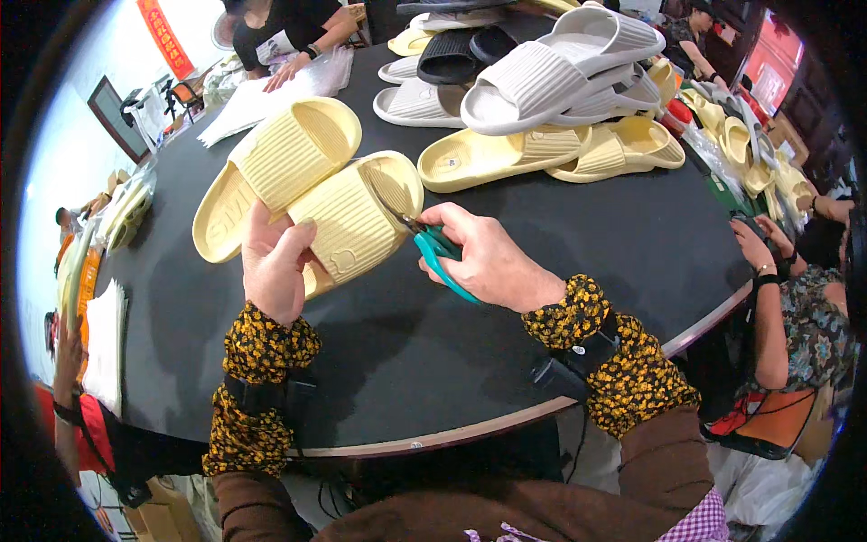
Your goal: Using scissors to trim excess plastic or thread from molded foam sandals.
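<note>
A pair of pale yellow slippers with ribbed straps is raised in front of me over the dark table. My left hand is closed on them where they meet, its thumb on the strap of the right slipper. The left slipper tilts up and away beside it. My right hand grips teal-handled scissors. Their dark blades reach the right slipper's strap edge near its opening; whether they touch it I cannot tell.
Grey, black and yellow slippers are piled at the far right of the table. A person's hand rests on clear plastic bags at the far side. White sheets lie at the left edge. Another person's hands work at the right.
</note>
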Tool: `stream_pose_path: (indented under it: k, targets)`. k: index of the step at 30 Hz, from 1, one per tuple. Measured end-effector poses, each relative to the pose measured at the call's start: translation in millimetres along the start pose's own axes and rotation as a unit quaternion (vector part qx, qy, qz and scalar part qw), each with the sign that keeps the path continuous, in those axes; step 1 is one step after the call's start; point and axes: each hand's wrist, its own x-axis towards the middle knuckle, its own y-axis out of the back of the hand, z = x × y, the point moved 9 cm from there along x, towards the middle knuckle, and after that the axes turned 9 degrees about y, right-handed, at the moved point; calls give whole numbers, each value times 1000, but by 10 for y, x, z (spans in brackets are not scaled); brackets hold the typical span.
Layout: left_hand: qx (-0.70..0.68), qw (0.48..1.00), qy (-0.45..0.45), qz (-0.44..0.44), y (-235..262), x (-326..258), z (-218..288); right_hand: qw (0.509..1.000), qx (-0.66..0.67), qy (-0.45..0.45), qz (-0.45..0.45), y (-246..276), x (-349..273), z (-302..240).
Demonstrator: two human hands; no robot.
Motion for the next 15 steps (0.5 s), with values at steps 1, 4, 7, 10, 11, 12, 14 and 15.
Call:
stream_pose_path:
  k: [1, 4, 7, 10, 11, 12, 14, 15]
  targets:
    - [-13, 1000, -6, -7, -20, -6, 15, 1000, 2, 1, -1, 0, 0, -24]
    - [-22, 1000, 11, -8, -20, -15, -13, 999, -8, 28, 28, 50, 1, -57]
    - [-16, 1000, 6, -12, -40, -5, -39, 999, 13, -45, 25, 87, -16, -10]
    - [2, 1000, 7, -18, -44, -13, -30, 997, 43, -8, 67, 144, 9, 11]
    - [0, 999, 39, -21, -40, -6, -92, 996, 58, -33, 61, 141, 12, 28]
    - [-2, 997, 71, -23, -48, -9, -154, 996, 61, -31, 56, 139, 16, 31]
    - [-49, 996, 79, -13, -93, -35, -137, 998, -18, -11, 60, 189, 31, 7]
    - [-28, 995, 99, -15, -72, -32, -175, 995, -53, 23, 83, 216, 35, -26]
